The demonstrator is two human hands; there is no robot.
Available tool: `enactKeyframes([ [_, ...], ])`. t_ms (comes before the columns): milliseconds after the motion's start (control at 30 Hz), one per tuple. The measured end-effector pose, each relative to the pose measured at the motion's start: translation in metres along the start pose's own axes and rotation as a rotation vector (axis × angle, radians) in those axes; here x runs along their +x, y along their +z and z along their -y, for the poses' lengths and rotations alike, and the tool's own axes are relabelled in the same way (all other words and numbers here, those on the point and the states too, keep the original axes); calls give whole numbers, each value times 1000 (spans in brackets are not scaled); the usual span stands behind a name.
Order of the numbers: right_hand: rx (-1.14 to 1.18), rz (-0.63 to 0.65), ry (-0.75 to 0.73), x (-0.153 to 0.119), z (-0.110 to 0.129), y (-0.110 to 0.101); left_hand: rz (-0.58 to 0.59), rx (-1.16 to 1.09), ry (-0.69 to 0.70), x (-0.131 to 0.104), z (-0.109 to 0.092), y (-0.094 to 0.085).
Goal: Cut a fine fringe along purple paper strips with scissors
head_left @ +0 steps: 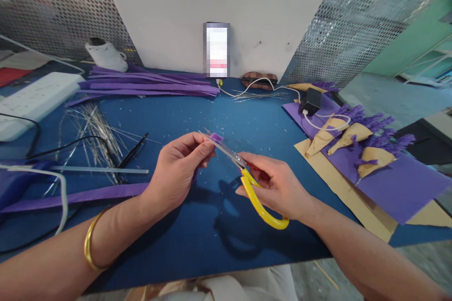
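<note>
My left hand is closed in a pinch over the middle of the blue table. Between its thumb and finger is a purple paper strip, whose short end pokes out past the fingertips. In my right hand is a pair of scissors with yellow handles, fingers wrapped around the grip. Its blades point up and left and lie against the purple end, close to my left fingertips. A long purple strip runs under my left wrist; whether it is the same piece is hidden.
Purple strips lie at the back, with thin wires at left. A glue gun and white power strip sit left. Paper-wrapped purple flowers lie right, near a black charger. A phone leans behind.
</note>
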State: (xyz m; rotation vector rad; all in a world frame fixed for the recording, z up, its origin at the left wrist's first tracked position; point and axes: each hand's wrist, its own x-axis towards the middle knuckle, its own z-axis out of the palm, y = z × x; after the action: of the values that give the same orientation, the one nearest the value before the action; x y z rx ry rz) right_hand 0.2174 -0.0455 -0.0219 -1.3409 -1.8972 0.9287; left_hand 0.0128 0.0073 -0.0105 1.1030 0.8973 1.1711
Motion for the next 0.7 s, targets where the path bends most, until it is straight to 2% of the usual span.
enactKeyframes([
  [567,23,27,6,1,1,-2,11,-91,-39,2,0,-3],
  [700,103,34,33,1,-2,0,0,-92,-67,2,-3,-2],
])
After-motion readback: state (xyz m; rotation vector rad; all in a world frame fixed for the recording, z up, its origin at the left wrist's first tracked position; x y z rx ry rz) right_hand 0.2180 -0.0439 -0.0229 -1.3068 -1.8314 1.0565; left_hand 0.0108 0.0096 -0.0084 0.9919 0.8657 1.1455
